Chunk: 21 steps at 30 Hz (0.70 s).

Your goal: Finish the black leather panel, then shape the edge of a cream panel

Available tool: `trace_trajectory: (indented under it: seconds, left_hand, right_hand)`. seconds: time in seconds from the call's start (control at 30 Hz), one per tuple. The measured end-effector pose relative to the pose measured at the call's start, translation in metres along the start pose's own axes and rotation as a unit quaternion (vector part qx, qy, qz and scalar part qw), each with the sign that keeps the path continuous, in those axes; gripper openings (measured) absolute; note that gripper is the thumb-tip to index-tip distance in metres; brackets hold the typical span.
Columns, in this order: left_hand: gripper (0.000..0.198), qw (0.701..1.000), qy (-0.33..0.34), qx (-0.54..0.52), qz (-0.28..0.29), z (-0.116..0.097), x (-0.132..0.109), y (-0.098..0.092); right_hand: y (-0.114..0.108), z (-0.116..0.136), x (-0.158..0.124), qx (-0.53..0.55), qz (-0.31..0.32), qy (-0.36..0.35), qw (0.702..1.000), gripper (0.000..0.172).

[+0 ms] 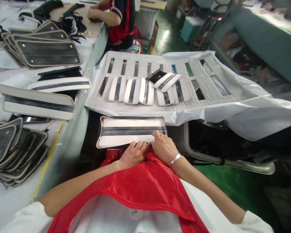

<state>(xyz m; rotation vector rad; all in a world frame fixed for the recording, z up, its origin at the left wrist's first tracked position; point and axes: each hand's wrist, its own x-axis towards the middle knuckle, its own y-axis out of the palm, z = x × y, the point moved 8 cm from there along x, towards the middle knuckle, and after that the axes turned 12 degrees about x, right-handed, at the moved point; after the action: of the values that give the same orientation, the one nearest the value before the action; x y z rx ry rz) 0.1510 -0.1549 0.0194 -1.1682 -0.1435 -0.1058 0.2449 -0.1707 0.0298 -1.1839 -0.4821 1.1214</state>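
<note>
A long cream panel (126, 123) with a dark stripe along its middle lies in front of my body, its edges and corners bent up. My left hand (134, 153) is closed at the panel's near edge, with the fingers curled. Close beside it, my right hand (165, 147) pinches the same edge toward the right end, thumb side on the cream face. Both hands nearly meet over my red apron (145, 181). What lies under the fingers is hidden. A silver bracelet (175, 159) circles my right wrist.
Beyond the panel, a white-covered rack (97, 102) with slots bears several smaller striped pieces (131, 91). On the left table, striped panels (38, 103) lie between stacks of dark panels (48, 53). A metal-framed cart (232, 165) stands right. Another person (122, 26) works at the back.
</note>
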Motion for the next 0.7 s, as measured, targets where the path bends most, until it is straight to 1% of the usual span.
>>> trace_trajectory:
  seconds: [0.07,0.13,0.2,0.27,0.3,0.33,0.4,0.47,0.6,0.7]
  left_hand:
    - [0.033,1.000,-0.004,-0.010,0.013,-0.001,0.000,0.003]
    - [0.033,1.000,-0.009,-0.012,0.011,-0.001,0.000,0.003]
    - [0.032,1.000,-0.007,-0.010,-0.003,-0.002,-0.001,0.002]
    - [0.030,1.000,0.000,0.000,-0.021,-0.003,0.000,-0.001]
    - [0.029,1.000,0.003,0.006,-0.026,-0.004,0.000,-0.002]
    - [0.028,1.000,0.005,0.009,-0.027,-0.005,0.002,-0.004]
    - [0.026,1.000,0.006,0.011,-0.018,-0.007,0.005,-0.005]
    - [0.026,1.000,0.005,0.009,-0.007,-0.009,0.009,-0.006]
    - [0.031,1.000,0.004,0.000,0.001,-0.009,0.014,-0.008]
    - [0.036,1.000,0.011,-0.017,0.013,-0.008,0.019,-0.006]
  right_hand:
    - [-0.003,0.000,-0.013,0.027,-0.045,-0.018,0.998,0.036]
    - [-0.007,-0.002,-0.026,0.043,-0.088,-0.054,0.994,0.042]
    - [-0.015,-0.011,-0.037,0.043,-0.140,-0.069,0.987,0.039]
    - [-0.027,-0.026,-0.042,0.041,-0.188,-0.057,0.980,0.033]
    - [-0.030,-0.033,-0.041,0.044,-0.197,-0.053,0.978,0.029]
    - [-0.031,-0.038,-0.039,0.051,-0.191,-0.058,0.978,0.025]
    - [-0.027,-0.045,-0.032,0.078,-0.154,-0.084,0.981,0.015]
    - [-0.022,-0.049,-0.026,0.111,-0.136,-0.098,0.980,0.014]
    - [-0.018,-0.054,-0.023,0.157,-0.175,-0.087,0.968,0.015]
    - [-0.017,-0.053,-0.022,0.146,-0.199,-0.073,0.966,0.014]
